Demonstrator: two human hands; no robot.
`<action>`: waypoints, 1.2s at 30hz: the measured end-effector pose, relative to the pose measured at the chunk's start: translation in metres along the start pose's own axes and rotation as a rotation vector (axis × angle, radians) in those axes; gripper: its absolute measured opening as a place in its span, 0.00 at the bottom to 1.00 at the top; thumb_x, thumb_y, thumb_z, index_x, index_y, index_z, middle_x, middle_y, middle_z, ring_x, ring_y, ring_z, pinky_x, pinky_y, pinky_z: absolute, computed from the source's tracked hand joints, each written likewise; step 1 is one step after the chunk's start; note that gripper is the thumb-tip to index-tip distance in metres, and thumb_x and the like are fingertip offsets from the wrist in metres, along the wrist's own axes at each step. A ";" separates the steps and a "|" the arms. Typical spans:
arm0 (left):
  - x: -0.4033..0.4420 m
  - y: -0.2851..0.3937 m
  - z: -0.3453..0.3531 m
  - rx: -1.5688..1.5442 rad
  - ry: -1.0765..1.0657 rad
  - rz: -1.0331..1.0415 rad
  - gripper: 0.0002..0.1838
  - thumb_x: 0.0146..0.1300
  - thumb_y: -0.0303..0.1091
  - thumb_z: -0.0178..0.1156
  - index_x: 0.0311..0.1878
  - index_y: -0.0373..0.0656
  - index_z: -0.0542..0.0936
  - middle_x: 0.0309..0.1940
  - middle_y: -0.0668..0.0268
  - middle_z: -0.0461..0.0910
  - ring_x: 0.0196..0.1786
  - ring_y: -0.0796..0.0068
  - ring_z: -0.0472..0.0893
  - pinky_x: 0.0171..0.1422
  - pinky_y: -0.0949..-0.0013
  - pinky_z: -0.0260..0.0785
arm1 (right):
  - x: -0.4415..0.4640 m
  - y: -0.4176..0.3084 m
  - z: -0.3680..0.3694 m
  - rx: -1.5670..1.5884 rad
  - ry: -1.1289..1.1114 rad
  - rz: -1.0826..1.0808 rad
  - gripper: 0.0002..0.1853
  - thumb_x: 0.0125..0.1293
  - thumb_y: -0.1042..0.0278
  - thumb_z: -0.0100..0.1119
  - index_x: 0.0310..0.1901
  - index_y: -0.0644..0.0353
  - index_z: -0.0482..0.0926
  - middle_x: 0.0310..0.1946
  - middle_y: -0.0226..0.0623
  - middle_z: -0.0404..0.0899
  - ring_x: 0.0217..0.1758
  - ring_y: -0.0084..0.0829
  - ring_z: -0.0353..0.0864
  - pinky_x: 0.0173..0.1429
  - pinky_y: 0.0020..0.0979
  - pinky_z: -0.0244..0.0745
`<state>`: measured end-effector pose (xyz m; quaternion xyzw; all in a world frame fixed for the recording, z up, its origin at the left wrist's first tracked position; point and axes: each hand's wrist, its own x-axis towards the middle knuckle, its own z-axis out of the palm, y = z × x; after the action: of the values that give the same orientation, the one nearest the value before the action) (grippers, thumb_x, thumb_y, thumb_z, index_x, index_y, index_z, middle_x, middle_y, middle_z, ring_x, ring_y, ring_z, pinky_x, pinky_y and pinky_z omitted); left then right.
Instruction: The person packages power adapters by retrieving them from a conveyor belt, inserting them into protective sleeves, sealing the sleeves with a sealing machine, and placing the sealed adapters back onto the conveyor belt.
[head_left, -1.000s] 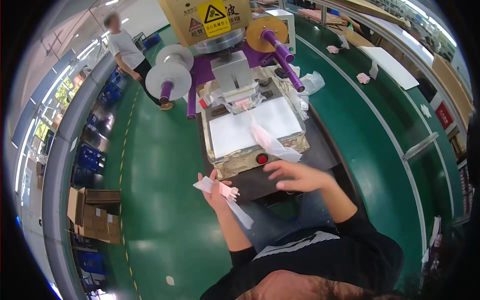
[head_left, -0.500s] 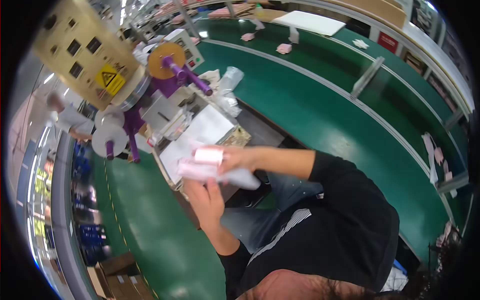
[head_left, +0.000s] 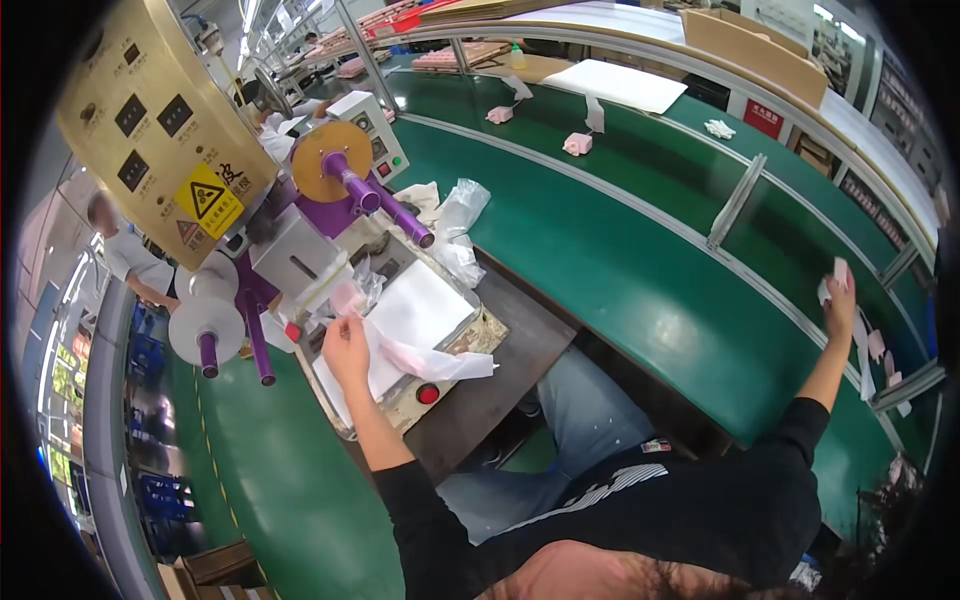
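My left hand (head_left: 346, 346) is closed at the machine's white work plate (head_left: 425, 305), beside a small pink piece (head_left: 347, 298) under the press head. Whether its fingers grip anything is hidden. A translucent strip with pink in it (head_left: 430, 361) trails from there across the plate, past the red button (head_left: 428, 393). Far to the right, my right hand (head_left: 840, 308) is wrapped round a pale pink piece (head_left: 840, 270) with a white strip, over the green conveyor belt (head_left: 640, 300).
Pink pieces with white strips (head_left: 578, 143) lie on the far belt, and others (head_left: 876, 345) are at the right. A metal rail (head_left: 620, 185) runs along the belt. Purple rods (head_left: 400, 215) jut from the machine. A person (head_left: 135, 260) stands at the left.
My hands were together over the plate half a second ago. My right hand has swung far right with a pink piece, and my left hand has moved up towards the press head.
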<state>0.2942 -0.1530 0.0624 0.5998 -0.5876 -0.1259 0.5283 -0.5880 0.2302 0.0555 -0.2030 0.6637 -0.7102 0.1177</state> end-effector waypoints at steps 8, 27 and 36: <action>-0.008 -0.010 0.011 0.368 0.019 0.045 0.18 0.62 0.47 0.69 0.35 0.38 0.82 0.35 0.57 0.82 0.40 0.54 0.81 0.49 0.56 0.73 | 0.039 -0.035 0.112 -1.569 0.021 -0.049 0.41 0.59 0.44 0.69 0.68 0.63 0.71 0.61 0.59 0.79 0.63 0.57 0.80 0.65 0.48 0.76; -0.011 -0.001 0.019 0.462 -0.032 0.051 0.13 0.63 0.38 0.68 0.38 0.37 0.79 0.39 0.55 0.77 0.45 0.51 0.78 0.53 0.56 0.70 | 0.089 0.033 0.597 -1.053 -0.600 -0.816 0.43 0.60 0.78 0.56 0.79 0.48 0.57 0.73 0.50 0.66 0.69 0.53 0.73 0.70 0.48 0.72; -0.014 0.006 0.021 0.551 -0.089 0.014 0.14 0.62 0.37 0.70 0.40 0.36 0.78 0.39 0.55 0.75 0.44 0.53 0.76 0.52 0.56 0.69 | 0.085 0.041 0.618 -1.191 -0.737 -0.659 0.46 0.55 0.83 0.57 0.77 0.37 0.62 0.66 0.48 0.71 0.71 0.51 0.71 0.72 0.57 0.67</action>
<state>0.2709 -0.1502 0.0523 0.7106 -0.6265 0.0160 0.3198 -0.3930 -0.3639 0.0490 -0.6422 0.7572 -0.1183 -0.0154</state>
